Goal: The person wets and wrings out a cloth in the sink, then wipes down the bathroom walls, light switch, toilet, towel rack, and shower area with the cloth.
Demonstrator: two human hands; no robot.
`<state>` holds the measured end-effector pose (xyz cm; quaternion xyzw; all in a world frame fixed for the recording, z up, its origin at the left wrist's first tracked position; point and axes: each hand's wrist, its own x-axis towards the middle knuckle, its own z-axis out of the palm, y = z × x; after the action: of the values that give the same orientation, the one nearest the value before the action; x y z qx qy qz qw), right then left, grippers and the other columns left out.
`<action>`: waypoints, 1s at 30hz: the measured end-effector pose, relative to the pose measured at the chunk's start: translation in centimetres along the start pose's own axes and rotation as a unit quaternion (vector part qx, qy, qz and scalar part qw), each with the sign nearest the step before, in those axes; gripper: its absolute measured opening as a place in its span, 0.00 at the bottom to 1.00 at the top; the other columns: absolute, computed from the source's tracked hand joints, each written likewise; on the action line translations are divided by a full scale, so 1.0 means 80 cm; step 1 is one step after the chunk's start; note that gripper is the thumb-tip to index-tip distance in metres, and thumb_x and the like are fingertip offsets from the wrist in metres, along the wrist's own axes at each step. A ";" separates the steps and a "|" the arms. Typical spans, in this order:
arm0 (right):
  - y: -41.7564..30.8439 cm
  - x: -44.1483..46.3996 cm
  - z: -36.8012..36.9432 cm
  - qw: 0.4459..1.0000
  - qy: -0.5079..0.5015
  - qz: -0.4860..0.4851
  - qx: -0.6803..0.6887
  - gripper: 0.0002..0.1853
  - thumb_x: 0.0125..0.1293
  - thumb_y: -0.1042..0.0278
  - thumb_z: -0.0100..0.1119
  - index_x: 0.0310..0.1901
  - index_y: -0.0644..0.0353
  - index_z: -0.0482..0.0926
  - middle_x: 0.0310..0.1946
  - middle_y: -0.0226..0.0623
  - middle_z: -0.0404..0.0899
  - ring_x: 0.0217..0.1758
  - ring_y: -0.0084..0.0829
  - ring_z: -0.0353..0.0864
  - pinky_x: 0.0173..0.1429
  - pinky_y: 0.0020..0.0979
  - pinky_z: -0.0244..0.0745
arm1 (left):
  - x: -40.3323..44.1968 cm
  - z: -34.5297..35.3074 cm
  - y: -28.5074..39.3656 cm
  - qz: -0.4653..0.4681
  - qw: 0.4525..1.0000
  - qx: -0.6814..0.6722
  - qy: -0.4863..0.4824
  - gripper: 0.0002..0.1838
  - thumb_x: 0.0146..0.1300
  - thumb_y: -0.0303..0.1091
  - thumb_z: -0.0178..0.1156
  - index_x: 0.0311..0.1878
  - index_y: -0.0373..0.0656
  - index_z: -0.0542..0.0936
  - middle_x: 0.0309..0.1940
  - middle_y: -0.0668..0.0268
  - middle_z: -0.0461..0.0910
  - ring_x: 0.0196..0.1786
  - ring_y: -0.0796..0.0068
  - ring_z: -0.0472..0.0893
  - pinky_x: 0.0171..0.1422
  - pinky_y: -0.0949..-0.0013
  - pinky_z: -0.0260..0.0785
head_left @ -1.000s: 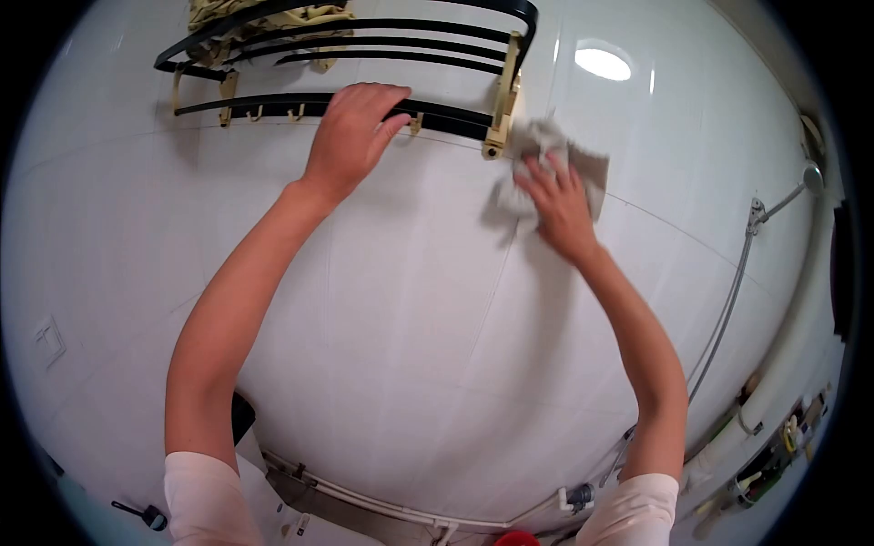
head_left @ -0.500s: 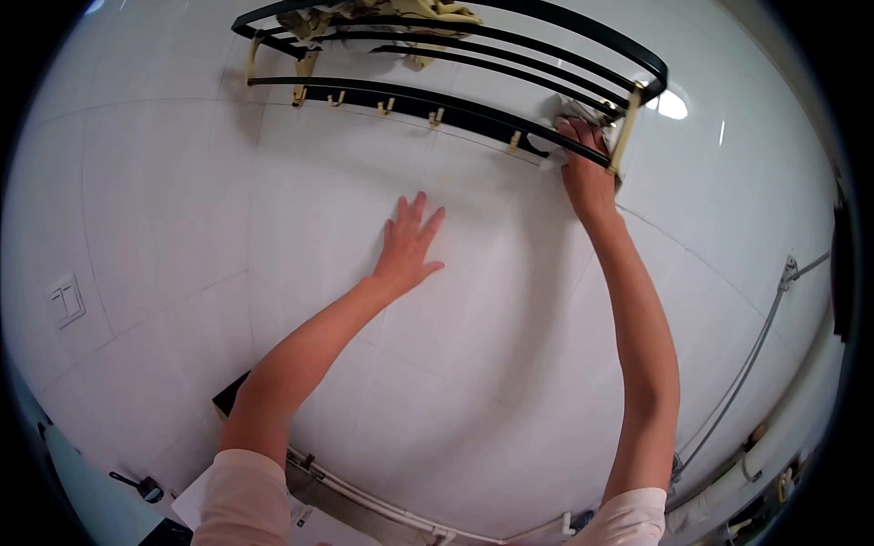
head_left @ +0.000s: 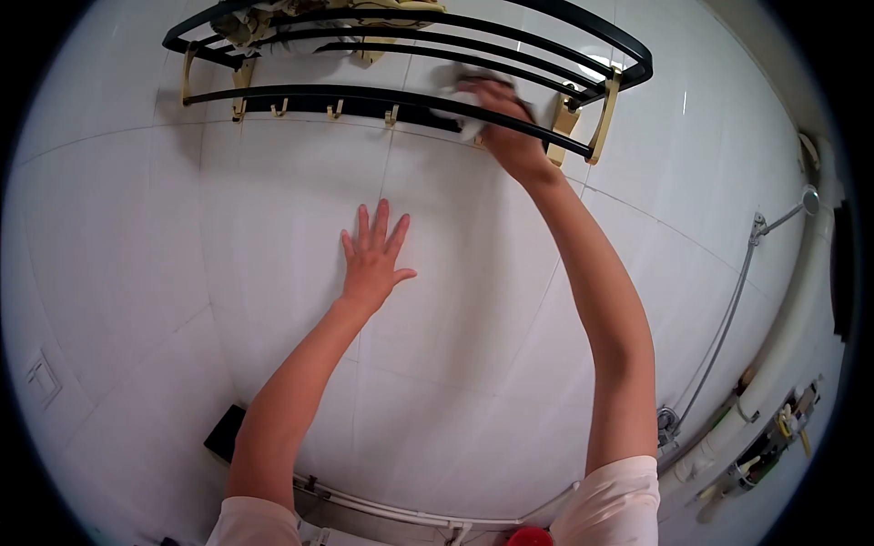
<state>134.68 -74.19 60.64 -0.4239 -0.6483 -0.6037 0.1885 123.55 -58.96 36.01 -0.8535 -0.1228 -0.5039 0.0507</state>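
Note:
My left hand (head_left: pixel 370 271) lies flat on the white tiled wall (head_left: pixel 437 328), fingers spread, holding nothing. Up at the black and gold towel rack (head_left: pixel 328 95), my right hand (head_left: pixel 503 123) reaches in behind the front lower bar. It grips a pale cloth (head_left: pixel 472 127), blurred by motion, against the wall and the rack's back strip. Gold hooks (head_left: pixel 391 116) stick out below that strip. Part of the cloth and some fingers are hidden by the bar.
Crumpled fabric (head_left: pixel 264 27) lies on the rack's upper left. At right are a hand shower (head_left: pixel 809 200) with its hose and a pale vertical pipe (head_left: pixel 783 337). White pipes (head_left: pixel 401 511) run along the bottom, near a red round object (head_left: pixel 530 537). A wall switch (head_left: pixel 42 378) is far left.
My right hand has slid left with the cloth, from the rack's right end toward its middle. The view has shifted rightward; my left hand stays flat on the wall.

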 end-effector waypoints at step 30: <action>-0.086 0.007 -0.110 0.957 -0.056 -0.018 -0.283 0.23 0.53 0.83 0.55 0.54 0.60 0.75 0.50 0.39 0.77 0.54 0.42 0.74 0.60 0.42 0.69 | -0.201 -0.087 0.029 0.031 0.958 -0.275 -0.072 0.39 0.64 0.44 0.61 0.74 0.45 0.55 0.74 0.49 0.49 0.74 0.50 0.56 0.76 0.56 0.52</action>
<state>126.66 -81.72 58.56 -0.4814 -0.4674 -0.7413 0.0134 110.81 -65.18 25.44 -0.8717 0.0442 -0.4540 -0.1793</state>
